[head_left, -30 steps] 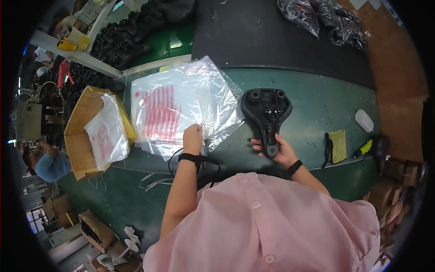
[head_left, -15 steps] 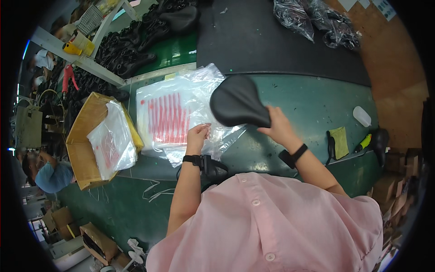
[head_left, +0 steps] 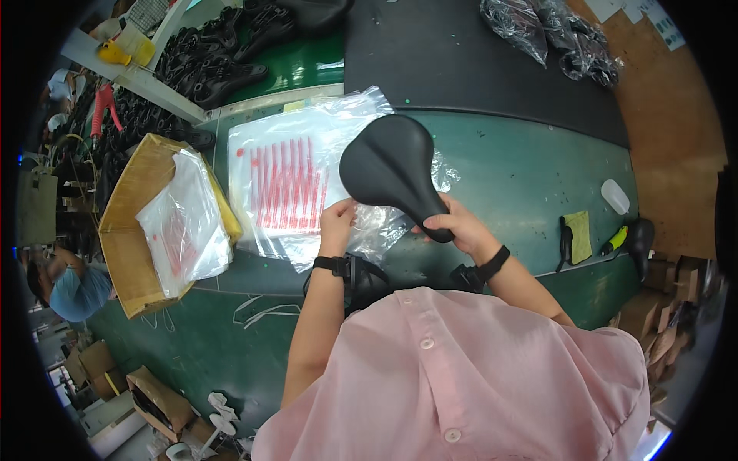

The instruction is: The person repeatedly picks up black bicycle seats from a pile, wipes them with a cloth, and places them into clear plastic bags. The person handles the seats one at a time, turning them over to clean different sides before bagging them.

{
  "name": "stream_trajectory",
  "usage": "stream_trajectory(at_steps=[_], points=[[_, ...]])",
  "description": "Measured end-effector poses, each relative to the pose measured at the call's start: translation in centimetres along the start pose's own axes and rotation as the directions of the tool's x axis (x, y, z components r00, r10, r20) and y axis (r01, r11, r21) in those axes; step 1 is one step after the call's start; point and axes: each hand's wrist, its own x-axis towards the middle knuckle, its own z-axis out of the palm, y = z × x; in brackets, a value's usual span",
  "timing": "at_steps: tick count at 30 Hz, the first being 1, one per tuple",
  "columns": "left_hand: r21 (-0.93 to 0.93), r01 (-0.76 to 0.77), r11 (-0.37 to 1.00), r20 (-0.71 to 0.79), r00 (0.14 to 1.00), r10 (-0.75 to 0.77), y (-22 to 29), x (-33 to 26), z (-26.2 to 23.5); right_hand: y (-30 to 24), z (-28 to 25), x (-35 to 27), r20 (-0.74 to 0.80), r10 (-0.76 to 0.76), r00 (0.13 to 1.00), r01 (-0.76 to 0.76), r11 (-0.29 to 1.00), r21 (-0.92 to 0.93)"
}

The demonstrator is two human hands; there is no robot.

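My right hand (head_left: 455, 228) grips the narrow nose of a black bicycle saddle (head_left: 390, 170), held top side up above the green table (head_left: 530, 169). My left hand (head_left: 337, 217) pinches the near edge of a clear plastic bag with red print (head_left: 288, 180), which lies on top of a stack of such bags. The saddle's wide rear hangs over the bags' right side. Both wrists wear black bands.
A cardboard box (head_left: 131, 223) with more clear bags stands at the left. Several black saddles (head_left: 223, 54) lie piled at the back left. Bagged dark items (head_left: 546, 31) rest on a black mat. A white bottle (head_left: 615, 197), yellow cloth (head_left: 578, 235) and tool sit at right. Another person (head_left: 65, 280) is at far left.
The saddle was underside up on the table; my right hand lifted it, turned it top side up and brought it over the bags. My left hand stayed on the bag's edge.
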Motion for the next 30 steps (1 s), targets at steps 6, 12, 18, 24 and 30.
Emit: stream_trajectory(at_steps=[6, 12, 18, 24, 30], points=[[0.048, -0.008, 0.999, -0.014, 1.000, 0.008, 1.7, 1.6, 0.9, -1.5, 4.0, -0.4, 0.003, -0.381, 0.925, 0.327, 0.790, -0.518], [-0.337, 0.046, 0.940, -0.206, 0.971, -0.121, 0.2, 1.4, -3.6, 2.7, 3.4, 2.3, 0.108, -0.403, 0.909, 0.291, 0.425, -0.857], [-0.033, -0.335, 0.941, -0.285, 0.906, 0.313, 10.3, -0.7, -5.7, 0.5, 4.9, 1.7, 0.233, -0.307, 0.923, 0.292, 0.161, -0.943], [0.621, -0.546, 0.562, 0.091, 0.762, 0.641, 15.4, -5.5, -1.2, -0.8, 4.2, 2.5, 0.295, -0.358, 0.886, 0.372, 0.168, -0.913], [0.677, -0.581, 0.452, 0.233, 0.751, 0.618, 12.6, -8.7, -1.5, -1.0, 1.3, -0.2, 0.221, 0.148, 0.964, -0.185, 0.970, 0.157]])
